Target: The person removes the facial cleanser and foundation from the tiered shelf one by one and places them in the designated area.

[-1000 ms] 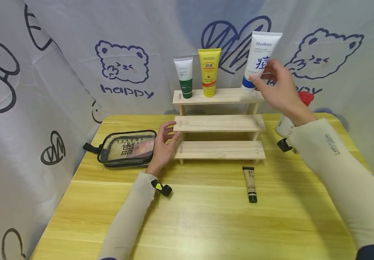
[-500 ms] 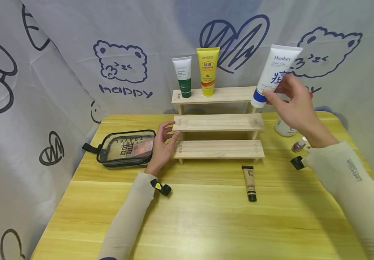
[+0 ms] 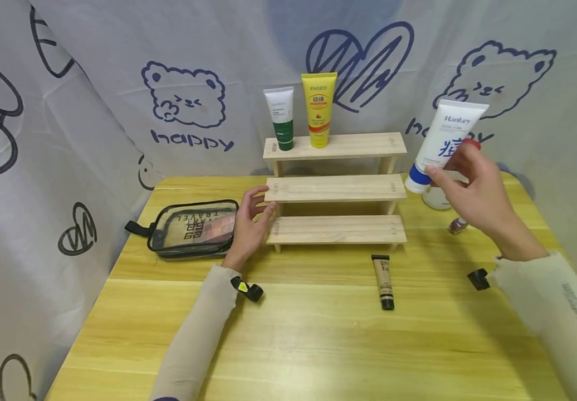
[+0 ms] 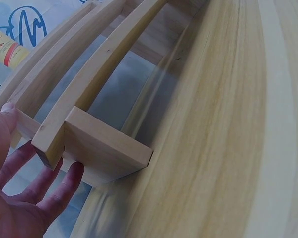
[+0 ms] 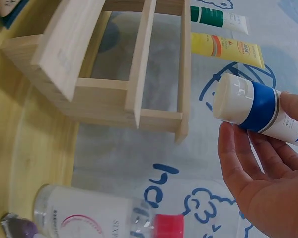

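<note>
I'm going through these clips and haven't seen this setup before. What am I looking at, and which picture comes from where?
No machine here: a person works with bare hands, wearing a head camera and one on each wrist. The head view shows a wooden table with a stepped wooden rack. The right hand holds a white tube with a blue cap off to the rack's right. The left hand rests against the rack's left end, beside a clear pouch. The wrist views show these close up.

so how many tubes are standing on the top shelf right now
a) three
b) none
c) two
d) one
c, only the green tube and the yellow tube stand on the top shelf; the white tube is held off to the side in the right hand.
</note>
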